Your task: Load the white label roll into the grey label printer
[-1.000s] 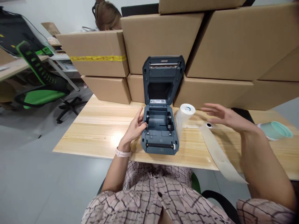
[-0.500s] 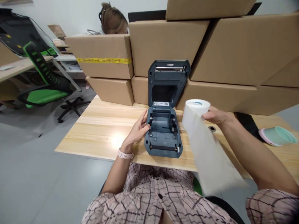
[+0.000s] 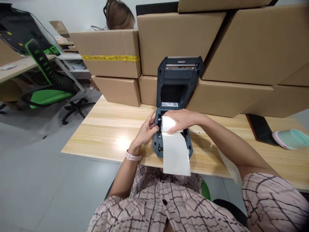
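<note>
A dark grey label printer point(image 3: 157, 146) stands on the wooden table with its lid point(image 3: 178, 77) raised. Inside its bay sits a white label roll point(image 3: 167, 123), and a loose strip of labels point(image 3: 176, 158) runs from it over the front of the printer and past the table's edge. My right hand point(image 3: 183, 120) lies over the roll with thumb and fingers closed round it, hiding its right end. At the printer's left side, my left hand point(image 3: 146, 130) grips the edge, thumb on the rim and fingers along the outside.
Cardboard boxes point(image 3: 176, 38) are stacked behind the printer. A phone point(image 3: 260, 129) and a mint-and-pink cup point(image 3: 292, 139) lie at right on the table point(image 3: 101, 129). A pale strip point(image 3: 230, 166) shows below my right forearm. Beyond the boxes is a person's head point(image 3: 119, 14); a green chair point(image 3: 49, 96) stands left.
My right hand has carried the label roll leftward from beside the printer into its bay. The strip now lies across the printer's front. My left hand keeps its hold on the printer's edge.
</note>
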Action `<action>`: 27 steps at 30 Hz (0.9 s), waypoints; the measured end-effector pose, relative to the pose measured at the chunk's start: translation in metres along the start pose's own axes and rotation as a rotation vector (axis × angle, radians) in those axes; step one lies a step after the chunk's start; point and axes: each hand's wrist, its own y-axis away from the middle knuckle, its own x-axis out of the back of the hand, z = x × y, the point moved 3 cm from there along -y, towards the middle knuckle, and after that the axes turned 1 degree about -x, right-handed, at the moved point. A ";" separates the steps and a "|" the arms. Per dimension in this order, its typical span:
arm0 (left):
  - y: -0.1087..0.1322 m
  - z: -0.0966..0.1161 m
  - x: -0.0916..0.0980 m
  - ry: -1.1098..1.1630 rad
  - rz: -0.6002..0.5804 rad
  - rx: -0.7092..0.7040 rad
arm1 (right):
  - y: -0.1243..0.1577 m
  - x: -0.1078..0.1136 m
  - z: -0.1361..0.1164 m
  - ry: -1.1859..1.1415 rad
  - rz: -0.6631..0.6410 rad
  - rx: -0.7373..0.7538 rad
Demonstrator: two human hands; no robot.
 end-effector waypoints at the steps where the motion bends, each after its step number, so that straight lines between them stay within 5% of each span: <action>1: 0.000 0.000 0.000 0.002 0.003 0.002 | -0.003 -0.002 0.001 -0.002 -0.013 -0.004; 5: -0.001 0.001 0.000 0.004 0.003 -0.003 | -0.010 -0.005 0.005 -0.007 -0.062 -0.023; 8: -0.001 0.001 0.000 -0.006 -0.006 -0.020 | 0.002 -0.005 0.001 0.008 0.017 0.056; 12: 0.001 0.000 -0.001 -0.006 0.002 -0.035 | 0.051 -0.014 -0.020 0.010 0.217 0.237; 17: 0.003 -0.001 -0.002 -0.052 0.024 -0.018 | 0.103 -0.053 -0.050 0.042 0.192 0.287; 27: 0.003 -0.002 -0.003 -0.061 0.083 0.009 | 0.108 -0.085 -0.063 0.230 0.311 0.265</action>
